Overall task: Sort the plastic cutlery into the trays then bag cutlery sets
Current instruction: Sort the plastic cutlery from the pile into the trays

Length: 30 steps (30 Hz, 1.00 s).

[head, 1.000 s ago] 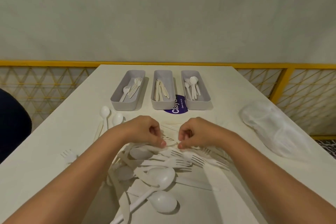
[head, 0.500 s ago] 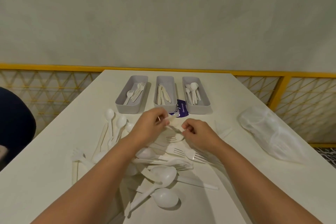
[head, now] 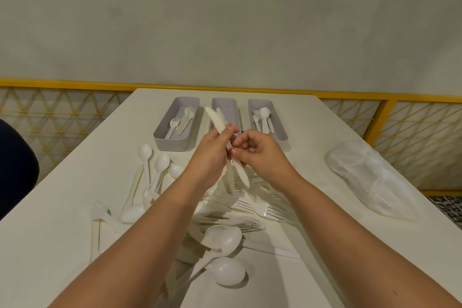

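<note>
Both grips have come up off the loose pile since half a second ago, when they worked low among the forks. Now they meet in the air just in front of the trays.

The left grip [head: 212,155] is curled round a raised knife [head: 215,120], whose blade slants up and away so that it overlaps the middle tray [head: 224,104] in view. The right grip [head: 260,152] pinches a second knife [head: 243,175] between thumb and fingertips. That knife hangs down toward the pile, just beside the lower end of the first. I cannot tell whether the two knives touch.

Beyond the hands stand three grey trays side by side. The fork tray [head: 160,139] is on the left. The middle one is mostly hidden by the raised blade. The spoon tray [head: 283,134] is on the right.

Below the wrists the pile of cutlery [head: 250,210] lies spread on the table [head: 62,252], with forks, spoons and handles crossing one another. A few spoons [head: 146,152] lie apart to the left. The clear plastic bags [head: 370,177] lie well off to the right.

Two knives seem to have been pulled free, likely bound for the middle tray. With so much unsorted, bagging looks some way off.
</note>
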Motion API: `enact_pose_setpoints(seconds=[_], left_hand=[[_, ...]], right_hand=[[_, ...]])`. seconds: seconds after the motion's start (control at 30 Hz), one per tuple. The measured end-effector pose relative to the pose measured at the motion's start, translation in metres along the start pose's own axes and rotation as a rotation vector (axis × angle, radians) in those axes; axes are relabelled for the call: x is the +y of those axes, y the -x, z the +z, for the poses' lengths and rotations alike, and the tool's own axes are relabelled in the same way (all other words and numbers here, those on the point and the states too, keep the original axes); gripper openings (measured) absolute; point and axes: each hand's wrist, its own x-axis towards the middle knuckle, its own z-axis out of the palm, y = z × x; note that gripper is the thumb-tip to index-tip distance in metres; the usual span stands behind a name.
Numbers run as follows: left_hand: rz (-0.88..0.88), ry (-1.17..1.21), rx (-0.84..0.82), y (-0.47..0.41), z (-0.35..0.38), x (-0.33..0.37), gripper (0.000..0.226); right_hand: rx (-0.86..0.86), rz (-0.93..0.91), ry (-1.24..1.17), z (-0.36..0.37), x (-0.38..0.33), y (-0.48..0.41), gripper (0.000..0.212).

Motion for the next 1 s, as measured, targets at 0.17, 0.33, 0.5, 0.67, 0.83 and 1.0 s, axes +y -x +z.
enact_pose_setpoints(seconds=[0.17, 0.33, 0.5, 0.67, 0.83, 1.0], left_hand=[[-0.042, 0.114, 0.124, -0.006, -0.019, 0.0, 0.033], [-0.053, 0.279, 0.115, -0.007, -0.029, 0.01, 0.031], [-0.066, 0.344, 0.078, -0.004, -0.025, 0.011, 0.031], [-0.065, 0.324, 0.075, -0.002, -0.028, 0.014, 0.03], [-0.117, 0.373, 0.086, -0.003, -0.027, 0.01, 0.03], [-0.191, 0.373, 0.071, -0.004, -0.021, -0.001, 0.031]], right_hand=[[-0.127, 0.151, 0.472, -0.042, 0.0, 0.009, 0.009], [-0.337, 0.481, 0.917, -0.07, 0.015, 0.03, 0.015], [-0.361, 0.488, 1.017, -0.058, 0.018, 0.038, 0.025], [-0.324, 0.408, 0.868, -0.057, 0.021, 0.036, 0.027], [-0.12, 0.259, 0.485, -0.059, 0.006, 0.021, 0.019], [0.193, 0.088, 0.227, -0.056, -0.017, 0.005, 0.016]])
